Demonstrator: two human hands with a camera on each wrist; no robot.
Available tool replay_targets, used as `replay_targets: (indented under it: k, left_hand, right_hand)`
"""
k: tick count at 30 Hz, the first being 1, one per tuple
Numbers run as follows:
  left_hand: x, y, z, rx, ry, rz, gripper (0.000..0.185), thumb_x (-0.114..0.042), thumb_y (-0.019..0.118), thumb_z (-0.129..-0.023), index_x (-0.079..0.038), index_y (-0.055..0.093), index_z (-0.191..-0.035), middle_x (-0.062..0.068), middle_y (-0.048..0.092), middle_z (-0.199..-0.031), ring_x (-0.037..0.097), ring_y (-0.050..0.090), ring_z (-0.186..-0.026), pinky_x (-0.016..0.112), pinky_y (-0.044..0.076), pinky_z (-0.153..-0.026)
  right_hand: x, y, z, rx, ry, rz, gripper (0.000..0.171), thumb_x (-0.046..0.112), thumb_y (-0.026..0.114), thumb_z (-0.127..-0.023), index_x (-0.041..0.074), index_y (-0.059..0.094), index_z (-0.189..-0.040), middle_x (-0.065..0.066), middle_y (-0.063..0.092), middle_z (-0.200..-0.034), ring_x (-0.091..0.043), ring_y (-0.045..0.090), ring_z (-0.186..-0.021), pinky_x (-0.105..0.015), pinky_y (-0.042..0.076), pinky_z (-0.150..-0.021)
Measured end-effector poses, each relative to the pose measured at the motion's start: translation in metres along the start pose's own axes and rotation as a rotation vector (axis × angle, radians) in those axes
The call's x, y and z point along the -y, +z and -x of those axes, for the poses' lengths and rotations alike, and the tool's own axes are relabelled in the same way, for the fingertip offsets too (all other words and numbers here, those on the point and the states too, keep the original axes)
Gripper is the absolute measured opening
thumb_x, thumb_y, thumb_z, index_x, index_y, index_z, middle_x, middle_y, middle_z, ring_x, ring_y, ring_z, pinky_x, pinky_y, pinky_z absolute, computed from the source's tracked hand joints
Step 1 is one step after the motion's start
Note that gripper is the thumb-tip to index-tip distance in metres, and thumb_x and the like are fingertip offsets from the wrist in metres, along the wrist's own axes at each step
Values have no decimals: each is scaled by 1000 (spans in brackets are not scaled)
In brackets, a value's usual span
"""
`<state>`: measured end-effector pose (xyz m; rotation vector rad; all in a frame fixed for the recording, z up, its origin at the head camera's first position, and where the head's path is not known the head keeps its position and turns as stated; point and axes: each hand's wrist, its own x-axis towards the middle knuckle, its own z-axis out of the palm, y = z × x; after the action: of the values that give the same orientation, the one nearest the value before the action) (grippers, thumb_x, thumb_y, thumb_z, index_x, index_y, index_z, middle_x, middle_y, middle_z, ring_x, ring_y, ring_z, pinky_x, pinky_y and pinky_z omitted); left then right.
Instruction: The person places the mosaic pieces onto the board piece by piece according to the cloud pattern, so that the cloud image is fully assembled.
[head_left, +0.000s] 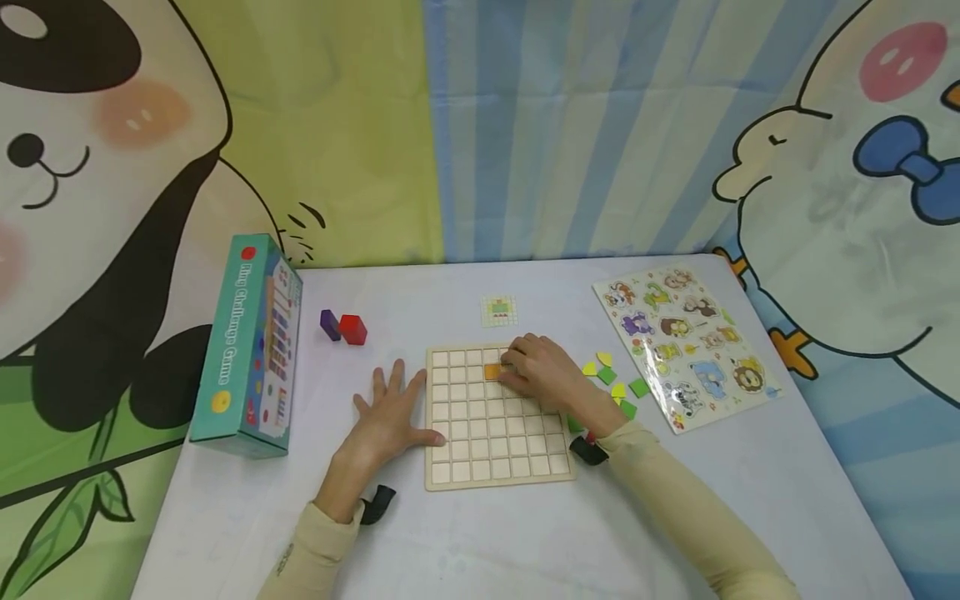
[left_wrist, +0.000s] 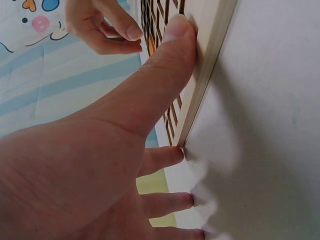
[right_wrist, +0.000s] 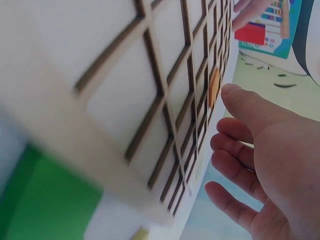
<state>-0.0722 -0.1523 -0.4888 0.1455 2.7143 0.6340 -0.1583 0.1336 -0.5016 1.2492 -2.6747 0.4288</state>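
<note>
A wooden grid board (head_left: 465, 477) lies flat on the table, with an orange square tile (head_left: 492, 372) in one of its upper cells. My left hand (head_left: 386, 425) spreads its fingers at the board's left side. In the left wrist view its thumb (left_wrist: 165, 65) rests on the board's rim, while the other fingertips reach the tabletop. Over the board's upper right is my right hand (head_left: 543, 371). Its fingers bend loosely, and in the right wrist view the thumb tip (right_wrist: 231, 91) is right beside the orange tile; nothing shows between thumb and fingers there.
Several green tiles (head_left: 639, 387) and yellow pieces (head_left: 603, 358) lie right of the board. A patterned card (head_left: 498, 311) sits behind it. Farther right is an animal sticker sheet (head_left: 686, 342). At left stand a teal game box (head_left: 243, 350), a red block (head_left: 352, 329) and a purple block (head_left: 330, 325).
</note>
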Motion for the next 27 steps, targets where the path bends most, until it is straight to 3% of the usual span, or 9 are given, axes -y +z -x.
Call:
replay_targets:
  k: [8, 19, 27]
  left_hand:
    - [2, -1, -1, -2, 1, -10, 117, -49, 91, -69, -9, 29, -160, 29, 6, -167, 61, 0, -150, 89, 9, -102]
    - [3, 2, -2, 10, 2, 3, 117, -50, 90, -69, -10, 29, -160, 30, 6, -167, 62, -1, -149, 89, 7, -101]
    - [3, 3, -3, 15, 9, 4, 117, -52, 89, -70, -9, 28, -160, 30, 4, -167, 63, -2, -149, 90, 6, -101]
  right_hand:
    - [-24, -19, 22, -67, 51, -13, 24, 23, 80, -89, 4, 76, -104, -7, 71, -99, -23, 63, -87, -39, 54, -75]
    - [-59, -50, 73, -48, 206, 84, 24, 21, 79, -89, 3, 77, -105, -11, 72, -101, -27, 67, -90, -40, 57, -78]
    - [-71, -64, 111, -12, 346, 115, 28, 24, 80, -89, 2, 76, -107, -11, 72, -103, -29, 67, -95, -45, 57, -84]
